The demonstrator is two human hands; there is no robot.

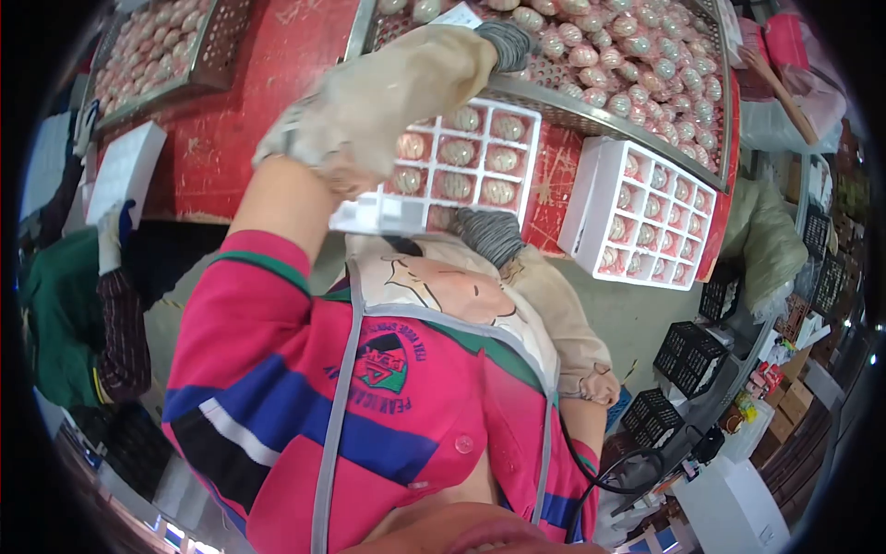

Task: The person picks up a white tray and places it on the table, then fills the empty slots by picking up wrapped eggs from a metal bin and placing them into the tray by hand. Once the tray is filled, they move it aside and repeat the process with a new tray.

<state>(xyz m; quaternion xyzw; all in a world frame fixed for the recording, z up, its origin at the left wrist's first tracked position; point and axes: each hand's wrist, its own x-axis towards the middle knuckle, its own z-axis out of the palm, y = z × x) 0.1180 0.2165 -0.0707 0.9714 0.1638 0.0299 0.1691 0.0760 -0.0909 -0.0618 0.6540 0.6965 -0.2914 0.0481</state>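
Note:
My left hand point(506, 46), in a grey knit glove, reaches over the near rim of a perforated metal tray point(591, 113) heaped with film-wrapped eggs point(637, 44); its fingers are mostly hidden. My left sleeve cover crosses above a white foam box point(533, 138) divided into cells, with wrapped eggs point(501, 159) in them. At the box's near edge is my right hand point(489, 235), gloved too, its fingers drawn together over the nearest cells. One egg point(441, 218) shows beside those fingertips. What the right hand grips is hidden under the glove.
A second foam box point(577, 208) filled with wrapped eggs stands on the red table point(281, 55) at right. Another metal tray of eggs point(152, 46) and a white foam piece point(129, 171) are at left. A person in green point(60, 314) stands left; black crates point(688, 355) line the right.

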